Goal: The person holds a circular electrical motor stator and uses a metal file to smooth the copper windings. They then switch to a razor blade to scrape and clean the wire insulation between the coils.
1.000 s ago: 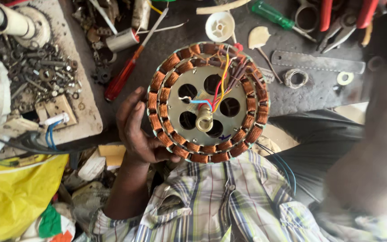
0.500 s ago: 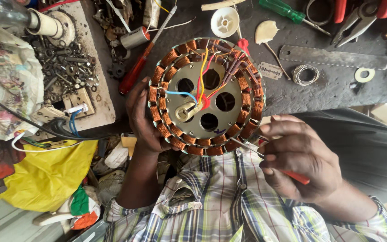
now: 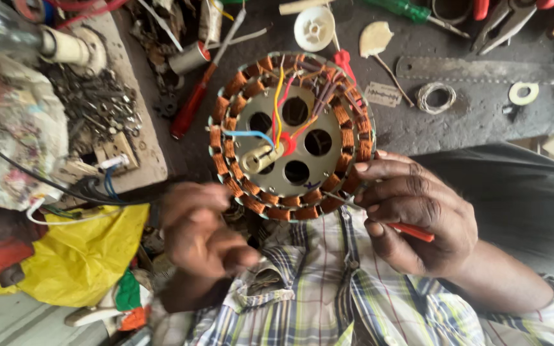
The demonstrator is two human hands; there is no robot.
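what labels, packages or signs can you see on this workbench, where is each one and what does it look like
Small label plate: flat on the dark bench just right of the copper-wound motor stator, rectangular, pale grey with fine dark print.
Printed bag or wrapper: far left beside the tray of metal parts, crumpled, whitish with faded coloured pictures.
Yellow plastic bag: lower left, below the bench edge, crumpled, plain yellow.
No screens or signs in view.

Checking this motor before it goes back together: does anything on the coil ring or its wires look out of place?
The coloured wires lie loose across the coil ring's metal plate, untied. The copper coils look evenly spaced; no damage is visible. The right hand grips its edge.
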